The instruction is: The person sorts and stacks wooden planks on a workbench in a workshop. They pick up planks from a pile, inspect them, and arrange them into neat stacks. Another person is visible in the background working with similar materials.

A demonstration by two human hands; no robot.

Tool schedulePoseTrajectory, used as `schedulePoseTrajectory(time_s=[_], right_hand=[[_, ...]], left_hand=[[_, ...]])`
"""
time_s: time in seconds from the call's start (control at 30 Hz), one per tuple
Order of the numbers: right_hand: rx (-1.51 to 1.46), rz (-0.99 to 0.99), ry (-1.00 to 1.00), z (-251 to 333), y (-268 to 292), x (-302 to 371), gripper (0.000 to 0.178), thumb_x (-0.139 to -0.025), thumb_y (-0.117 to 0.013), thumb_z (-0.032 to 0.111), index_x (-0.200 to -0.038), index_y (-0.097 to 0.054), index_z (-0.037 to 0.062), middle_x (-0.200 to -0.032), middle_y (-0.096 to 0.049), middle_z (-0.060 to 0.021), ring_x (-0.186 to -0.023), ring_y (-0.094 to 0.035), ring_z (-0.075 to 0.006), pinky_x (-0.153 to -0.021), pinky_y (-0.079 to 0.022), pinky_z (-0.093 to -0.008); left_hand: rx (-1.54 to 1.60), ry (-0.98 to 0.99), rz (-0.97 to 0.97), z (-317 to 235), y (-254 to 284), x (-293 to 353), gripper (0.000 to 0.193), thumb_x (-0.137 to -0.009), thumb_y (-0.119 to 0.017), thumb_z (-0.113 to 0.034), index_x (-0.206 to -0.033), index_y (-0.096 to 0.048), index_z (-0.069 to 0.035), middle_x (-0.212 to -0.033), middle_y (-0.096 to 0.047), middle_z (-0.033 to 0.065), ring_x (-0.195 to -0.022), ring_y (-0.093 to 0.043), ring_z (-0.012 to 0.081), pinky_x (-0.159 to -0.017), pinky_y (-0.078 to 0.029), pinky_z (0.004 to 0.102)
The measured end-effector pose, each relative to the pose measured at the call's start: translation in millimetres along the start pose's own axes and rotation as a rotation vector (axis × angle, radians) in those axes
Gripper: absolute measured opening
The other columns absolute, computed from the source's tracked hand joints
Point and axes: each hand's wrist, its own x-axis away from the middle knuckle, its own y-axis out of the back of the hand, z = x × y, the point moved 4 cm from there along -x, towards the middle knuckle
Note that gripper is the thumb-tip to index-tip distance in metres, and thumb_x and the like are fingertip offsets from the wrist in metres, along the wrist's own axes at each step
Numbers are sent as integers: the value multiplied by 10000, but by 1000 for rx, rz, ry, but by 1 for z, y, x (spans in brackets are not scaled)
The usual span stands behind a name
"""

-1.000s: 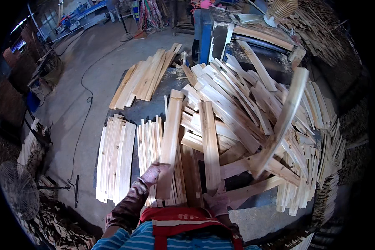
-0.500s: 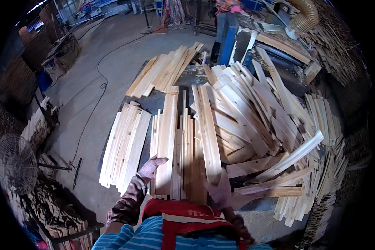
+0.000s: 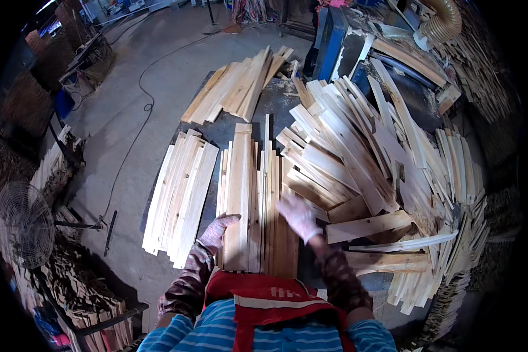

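Note:
Right in front of me, long pale wooden planks [image 3: 238, 182] lie side by side in a stack on a dark tabletop. My left hand [image 3: 218, 230], in a light glove, grips the stack's left edge, its thumb over the upper plank. At the stack's right side is my right hand [image 3: 299, 216], also gloved, fingers stretched out over the outermost plank [image 3: 284, 249]. It is slightly blurred and holds nothing. Close to its right side begins a jumbled heap of planks [image 3: 358, 158].
Another row of planks [image 3: 182, 196] lies left of the stack, and a further group [image 3: 232, 88] at the table's far end. A blue machine [image 3: 334, 44] with a ribbed hose [image 3: 442, 23] stands far right. A round fan [image 3: 24, 226] stands at left; a cable [image 3: 149, 107] crosses the floor.
The plank that my right hand held at the stack's right now lies against the others. My right hand has let go and moved up and forward. My left hand keeps its place on the stack.

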Motion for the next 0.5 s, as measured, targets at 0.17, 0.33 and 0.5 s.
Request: schedulePoseTrajectory(time_s=[0.17, 0.33, 0.5], right_hand=[[223, -132, -422, -123, -56, 138, 750, -857, -657, 523, -1352, -547, -28, -1332, -574, -300, -1253, -551, -406, -1056, -443, -431], [-317, -37, -743, -130, -71, 153, 692, -861, -622, 500, -1343, -576, 5, -1258, -614, -298, -1194, -593, -421, -1020, -469, -455], [73, 151, -413, -126, -101, 138, 617, -924, -539, 494, -1344, -569, 43, -1255, -609, -288, -1091, -627, -443, -919, -522, -487]], left_hand=[[-635, -262, 199, 19, 57, -35, 562, -731, -688, -168, -1290, -650, -118, -1344, -649, 135, -1298, -565, 322, -1221, -242, 473], [-394, -72, 124, 6, 38, -29, 396, -908, -681, -245, -1239, -661, -29, -1315, -660, 128, -1240, -600, 263, -1211, -266, 379], [-874, -485, 236, 3, 37, -24, 430, -845, -772, -279, -1152, -680, 8, -1231, -692, 115, -1165, -633, 282, -1151, -356, 427]])
